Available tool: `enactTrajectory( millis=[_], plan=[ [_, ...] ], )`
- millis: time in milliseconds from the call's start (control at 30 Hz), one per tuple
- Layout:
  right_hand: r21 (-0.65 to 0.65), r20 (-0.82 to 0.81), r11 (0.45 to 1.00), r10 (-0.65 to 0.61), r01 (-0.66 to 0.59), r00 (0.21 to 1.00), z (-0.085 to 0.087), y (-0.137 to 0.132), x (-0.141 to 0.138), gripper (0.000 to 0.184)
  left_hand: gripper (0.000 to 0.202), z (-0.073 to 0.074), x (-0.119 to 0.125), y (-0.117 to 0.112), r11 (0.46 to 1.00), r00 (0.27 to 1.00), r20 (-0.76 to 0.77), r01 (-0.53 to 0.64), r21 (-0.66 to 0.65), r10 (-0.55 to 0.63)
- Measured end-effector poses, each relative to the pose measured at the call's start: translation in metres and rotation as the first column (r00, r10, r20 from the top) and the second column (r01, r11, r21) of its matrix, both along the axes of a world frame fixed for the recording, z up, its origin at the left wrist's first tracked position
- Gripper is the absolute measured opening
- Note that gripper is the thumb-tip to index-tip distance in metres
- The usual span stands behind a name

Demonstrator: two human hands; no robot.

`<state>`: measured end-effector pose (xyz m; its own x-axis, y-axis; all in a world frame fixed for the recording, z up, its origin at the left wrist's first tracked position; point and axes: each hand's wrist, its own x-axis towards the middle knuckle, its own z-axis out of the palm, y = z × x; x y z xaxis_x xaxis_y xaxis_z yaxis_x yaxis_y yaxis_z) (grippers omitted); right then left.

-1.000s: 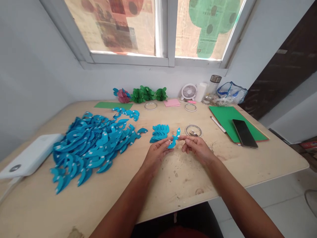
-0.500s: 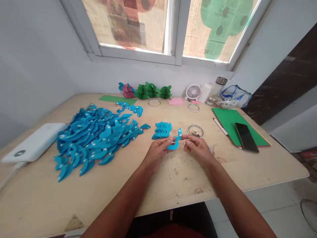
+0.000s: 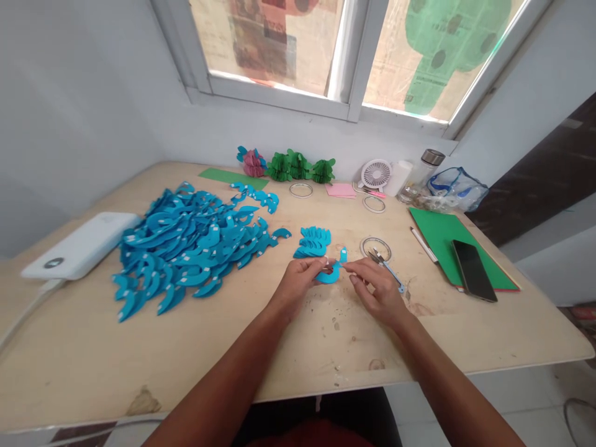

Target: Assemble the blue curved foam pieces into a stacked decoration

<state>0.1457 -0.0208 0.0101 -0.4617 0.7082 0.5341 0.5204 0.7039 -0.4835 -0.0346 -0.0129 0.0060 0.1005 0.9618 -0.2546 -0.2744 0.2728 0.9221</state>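
Note:
My left hand (image 3: 298, 285) pinches a blue curved paper piece (image 3: 328, 275) between thumb and fingers. The piece has a wavy upper arm that carries a small white square. My right hand (image 3: 378, 287) is just to the right, its index fingertip touching the piece and its thumb held apart below. Just beyond my left hand lies a small bundle of fanned blue paper pieces (image 3: 313, 242). A large heap of similar blue pieces (image 3: 195, 239), dotted with white squares, spreads over the table's left side.
Beyond my right hand lie a tape roll (image 3: 376, 238) and a blue-handled tool (image 3: 393, 276). A phone (image 3: 474, 270) rests on green sheets (image 3: 437, 233) beside a white pen (image 3: 423, 244). A white power bank (image 3: 81, 245) sits left. Green paper figures (image 3: 298, 166) and a fan (image 3: 376, 174) stand behind.
The view has shifted, so the table's things appear farther right. The right index fingertip has moved lower along the blue piece, and more of the blue-handled tool shows.

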Motion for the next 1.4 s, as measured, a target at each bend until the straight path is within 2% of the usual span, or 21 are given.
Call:
enactTrajectory(
  millis=[133, 200, 300, 400, 567, 1033, 1133, 1233, 1333, 1400],
  plan=[
    [0.150, 0.219, 0.989, -0.033, -0.001, 0.975, 0.019, -0.007, -0.006, 0.036, 0.030, 0.000, -0.002, 0.001, 1.000, 1.000, 0.007, 0.011, 0.013, -0.011],
    [0.243, 0.283, 0.970, -0.057, -0.015, 0.957, 0.021, -0.006, -0.005, 0.037, 0.033, 0.000, -0.002, 0.002, 1.000, 0.999, 0.030, 0.011, 0.010, -0.012],
    [0.385, 0.279, 0.923, -0.091, -0.025, 0.956, 0.010, 0.001, 0.000, 0.035, 0.034, 0.001, -0.003, 0.002, 1.000, 0.999, 0.043, -0.015, 0.009, 0.014],
    [0.471, 0.309, 0.880, -0.101, -0.060, 0.946, -0.006, 0.011, 0.005, 0.037, 0.034, 0.002, -0.003, 0.002, 0.999, 0.999, 0.041, -0.029, 0.014, 0.029],
    [0.465, 0.319, 0.882, -0.087, -0.076, 0.944, -0.018, 0.017, 0.007, 0.039, 0.032, 0.001, -0.004, 0.003, 0.999, 0.999, 0.028, -0.030, 0.014, 0.029],
    [0.432, 0.316, 0.897, -0.057, -0.090, 0.947, -0.020, 0.014, 0.008, 0.033, 0.032, 0.001, -0.004, 0.002, 0.999, 0.999, -0.028, -0.020, 0.042, 0.021],
    [0.395, 0.270, 0.917, -0.054, -0.059, 0.961, -0.019, 0.012, 0.007, 0.032, 0.031, 0.000, -0.004, 0.002, 0.997, 0.998, -0.060, -0.032, 0.067, 0.036],
    [0.280, 0.127, 0.960, -0.029, -0.008, 0.991, -0.017, 0.011, 0.004, 0.028, 0.027, 0.000, -0.003, 0.001, 0.986, 0.987, -0.125, -0.083, 0.146, 0.101],
    [0.046, -0.066, 0.999, -0.019, 0.022, 0.998, -0.015, 0.012, 0.003, 0.022, 0.023, 0.003, -0.001, -0.003, 0.965, 0.973, -0.187, -0.086, 0.246, 0.134],
    [-0.141, -0.166, 0.990, -0.032, 0.008, 0.986, -0.015, 0.014, 0.003, 0.020, 0.023, 0.006, 0.000, -0.005, 0.956, 0.968, -0.216, -0.058, 0.288, 0.124]
  ],
)
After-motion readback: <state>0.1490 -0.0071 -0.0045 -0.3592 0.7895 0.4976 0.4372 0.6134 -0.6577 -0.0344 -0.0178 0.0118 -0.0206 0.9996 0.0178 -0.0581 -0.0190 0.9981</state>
